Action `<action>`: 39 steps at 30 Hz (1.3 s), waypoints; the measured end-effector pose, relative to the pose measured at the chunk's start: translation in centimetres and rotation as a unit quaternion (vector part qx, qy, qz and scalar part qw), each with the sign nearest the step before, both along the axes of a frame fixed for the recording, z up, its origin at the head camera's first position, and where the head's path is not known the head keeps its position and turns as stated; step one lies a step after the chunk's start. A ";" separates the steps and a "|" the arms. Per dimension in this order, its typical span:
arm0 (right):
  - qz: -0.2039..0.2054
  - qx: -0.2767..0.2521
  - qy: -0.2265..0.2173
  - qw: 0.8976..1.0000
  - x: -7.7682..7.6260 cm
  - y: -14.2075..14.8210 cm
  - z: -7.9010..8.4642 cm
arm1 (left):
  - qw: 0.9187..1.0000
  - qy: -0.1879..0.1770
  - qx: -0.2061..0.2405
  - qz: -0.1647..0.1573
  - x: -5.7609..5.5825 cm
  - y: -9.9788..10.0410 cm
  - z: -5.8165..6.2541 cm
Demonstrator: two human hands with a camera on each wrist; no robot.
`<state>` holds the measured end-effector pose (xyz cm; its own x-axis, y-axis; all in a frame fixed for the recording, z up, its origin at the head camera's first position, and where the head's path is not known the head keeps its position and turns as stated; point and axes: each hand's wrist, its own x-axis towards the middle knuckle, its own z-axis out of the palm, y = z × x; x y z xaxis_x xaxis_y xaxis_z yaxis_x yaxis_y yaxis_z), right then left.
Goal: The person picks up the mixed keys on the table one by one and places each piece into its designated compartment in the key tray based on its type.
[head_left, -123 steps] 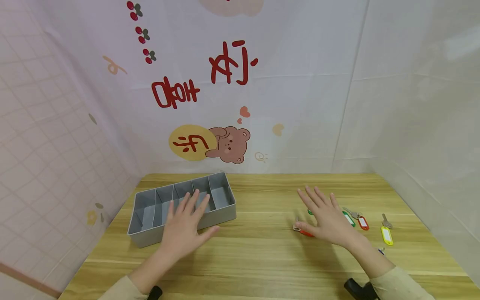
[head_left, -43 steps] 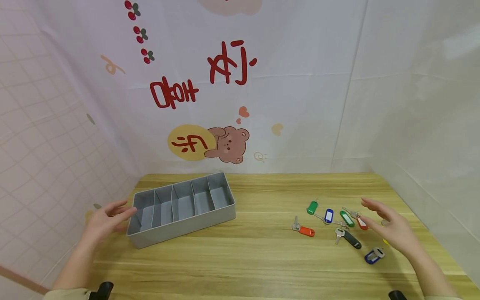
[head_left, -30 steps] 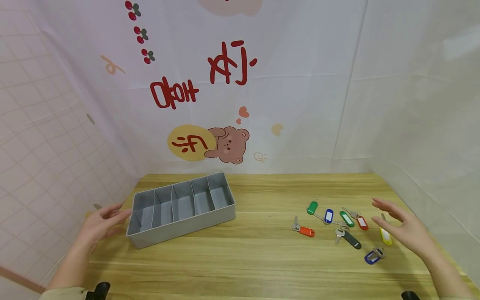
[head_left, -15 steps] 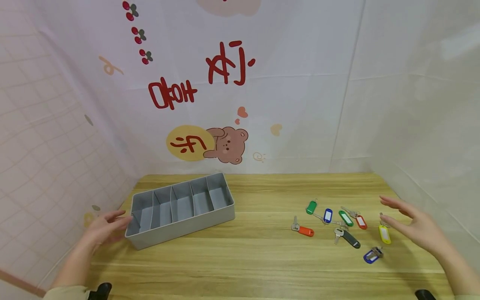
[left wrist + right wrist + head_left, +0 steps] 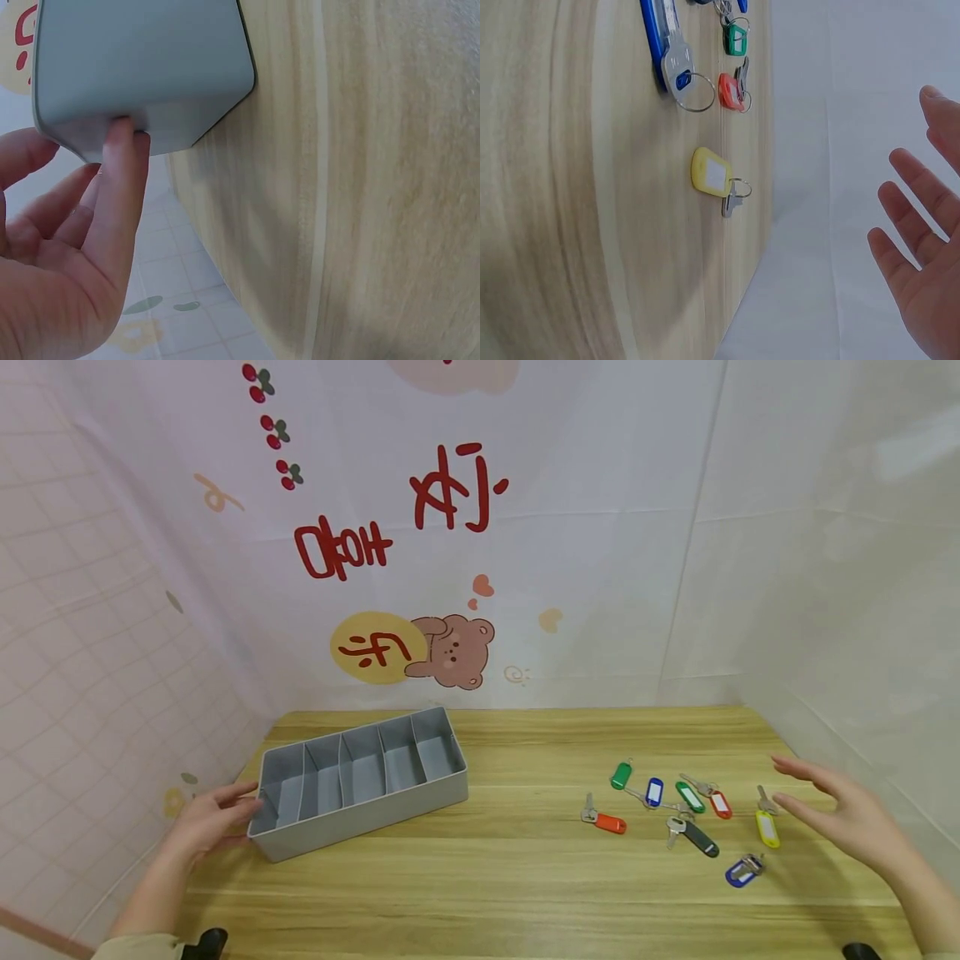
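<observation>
Eight tags (image 5: 701,838) in view, none in hand

The right hand (image 5: 847,814) has drawn aside, wide and holding nothing, baring the yellow tag (image 5: 767,829) it mostly covered. The left hand (image 5: 206,821), fingers extended, touches the end of the tray (image 5: 360,817). All tags lie outside it, on the surface (image 5: 480,893), seemingly unhandled.

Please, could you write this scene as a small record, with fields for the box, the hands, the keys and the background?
Box: gray, five compartments, at left on the table
Left hand: fingertip touching the box's end wall
Right hand: raised above the table, holding nothing
Keys: lying at right, apart from the box
Tag colors: two green, two blue, red, orange-red, dark, yellow
Tag nearest right hand: yellow tag
Background: white cloth with bear print
</observation>
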<state>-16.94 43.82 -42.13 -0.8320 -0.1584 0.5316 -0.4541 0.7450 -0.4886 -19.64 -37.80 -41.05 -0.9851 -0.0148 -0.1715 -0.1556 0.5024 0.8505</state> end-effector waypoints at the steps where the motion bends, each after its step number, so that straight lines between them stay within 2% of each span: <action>1: 0.001 0.000 0.002 1.000 0.0 0.1 -0.1 | 1.000 0.003 -0.003 0.000 0.0 0.0 0.0; 12: 0.005 0.014 0.014 1.000 -0.2 0.9 -1.1 | 1.000 0.006 -0.014 -0.008 0.1 0.3 0.2; 17: -0.013 0.021 0.021 0.999 -0.2 1.3 -1.8 | 1.000 0.008 -0.005 -0.018 -0.1 0.6 0.2; 23: -0.029 0.032 0.013 0.999 0.1 1.8 -2.4 | 1.000 0.008 0.003 -0.014 -0.3 1.0 0.3; 30: -0.025 0.036 0.019 0.999 0.0 2.3 -2.8 | 1.000 0.005 0.025 -0.003 -0.6 1.5 0.1; 39: -0.017 0.048 0.033 0.998 0.1 2.3 -2.8 | 0.999 0.003 0.029 -0.017 -0.8 2.5 -0.1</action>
<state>-16.89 46.08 -44.94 -0.8019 -0.1838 0.5686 -0.4565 0.8024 -0.3844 -20.47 -35.33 -41.11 -0.9857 0.0293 -0.1657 -0.1342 0.4567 0.8794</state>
